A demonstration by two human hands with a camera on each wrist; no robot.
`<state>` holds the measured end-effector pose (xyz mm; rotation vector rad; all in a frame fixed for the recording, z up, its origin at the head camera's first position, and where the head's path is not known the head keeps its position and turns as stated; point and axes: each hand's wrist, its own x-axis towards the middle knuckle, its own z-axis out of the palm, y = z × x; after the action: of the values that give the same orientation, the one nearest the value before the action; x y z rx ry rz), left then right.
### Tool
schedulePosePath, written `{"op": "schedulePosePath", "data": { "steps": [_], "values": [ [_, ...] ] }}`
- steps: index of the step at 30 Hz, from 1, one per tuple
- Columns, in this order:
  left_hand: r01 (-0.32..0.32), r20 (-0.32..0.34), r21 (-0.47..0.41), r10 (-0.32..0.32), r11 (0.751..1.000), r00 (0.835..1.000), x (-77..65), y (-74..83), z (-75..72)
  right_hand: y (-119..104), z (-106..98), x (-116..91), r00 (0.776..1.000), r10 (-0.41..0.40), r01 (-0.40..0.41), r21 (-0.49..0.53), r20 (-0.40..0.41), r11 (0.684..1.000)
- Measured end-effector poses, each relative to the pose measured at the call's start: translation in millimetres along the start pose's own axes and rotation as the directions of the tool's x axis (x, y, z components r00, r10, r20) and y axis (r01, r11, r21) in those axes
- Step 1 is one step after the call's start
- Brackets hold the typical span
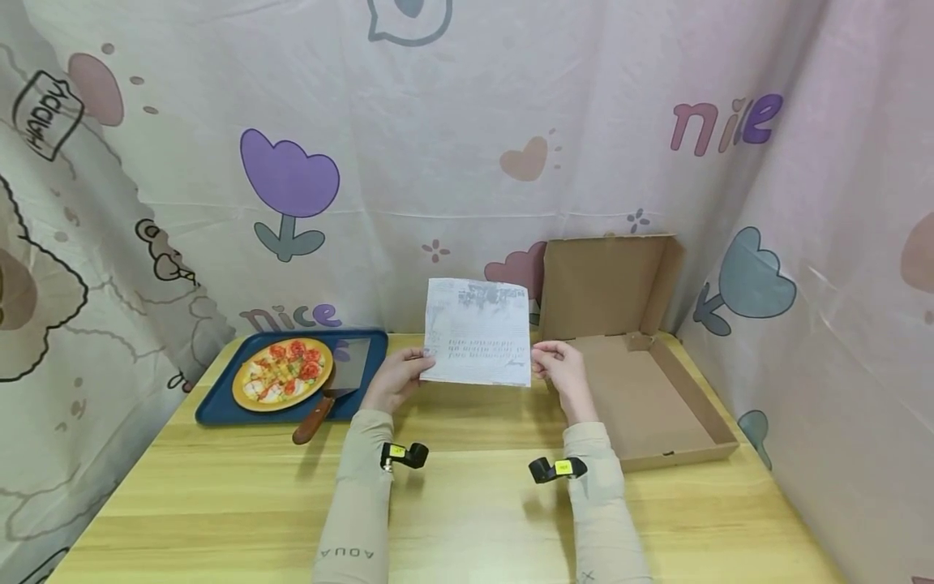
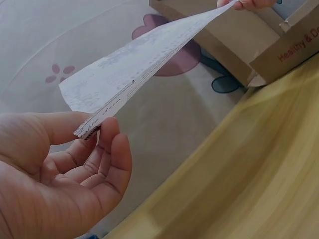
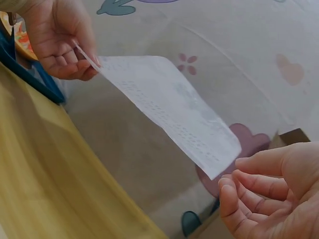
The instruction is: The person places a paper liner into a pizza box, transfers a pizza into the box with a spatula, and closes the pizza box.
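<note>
Both hands hold up a folded sheet of printed white paper [image 1: 477, 332] above the table. My left hand [image 1: 396, 380] pinches its lower left corner between thumb and fingers. Several layers show along the edge there in the left wrist view, where the left hand [image 2: 65, 169] is close. At the opposite edge is my right hand [image 1: 562, 373], thumb and forefinger at the paper's border. In the right wrist view the right hand [image 3: 274, 191] has its fingers curled near the paper's corner [image 3: 212, 172]. Grey print and lines of text cover the paper.
An open cardboard pizza box [image 1: 657, 405] stands on the right, lid raised against the curtain. On the left lies a blue tray [image 1: 219, 410] with a pizza [image 1: 284, 373] on a yellow plate. A wooden-handled pizza server [image 1: 315, 418] rests over the tray's front edge.
</note>
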<state>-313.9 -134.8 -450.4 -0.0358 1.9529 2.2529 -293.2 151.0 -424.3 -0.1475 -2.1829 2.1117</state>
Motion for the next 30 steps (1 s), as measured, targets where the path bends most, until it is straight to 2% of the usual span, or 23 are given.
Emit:
{"op": "schedulePosePath", "data": {
  "steps": [5,9,15,21,25,30],
  "values": [
    [-0.001,-0.017,-0.035,0.000,0.999,1.000,0.4,2.3,8.6,-8.3,-16.8,-1.4,0.999,-0.032,0.032,0.015,0.000,0.999],
    [-0.011,-0.020,-0.036,0.010,0.999,1.000,-1.2,5.4,16.3,-12.6,-36.9,-2.1,0.997,-0.079,0.079,-0.050,-0.004,0.996],
    [-0.015,0.021,-0.053,0.016,0.998,1.000,-3.1,8.9,25.8,-14.8,-75.7,-4.5,0.988,-0.153,0.146,-0.143,-0.035,0.979],
    [-0.015,0.045,-0.083,0.019,0.996,0.999,-5.6,14.6,34.8,-14.1,-121.0,-8.5,0.983,-0.150,0.120,-0.257,-0.102,0.959],
    [-0.012,0.077,-0.102,0.020,0.995,0.997,-6.7,15.5,43.9,-11.8,-149.8,-8.2,0.979,-0.157,0.104,-0.345,-0.128,0.933],
    [0.023,0.133,-0.122,-0.007,0.992,0.991,-7.2,10.2,58.7,-3.6,-183.4,-9.3,0.971,-0.169,0.076,-0.450,-0.170,0.890]
  ]
}}
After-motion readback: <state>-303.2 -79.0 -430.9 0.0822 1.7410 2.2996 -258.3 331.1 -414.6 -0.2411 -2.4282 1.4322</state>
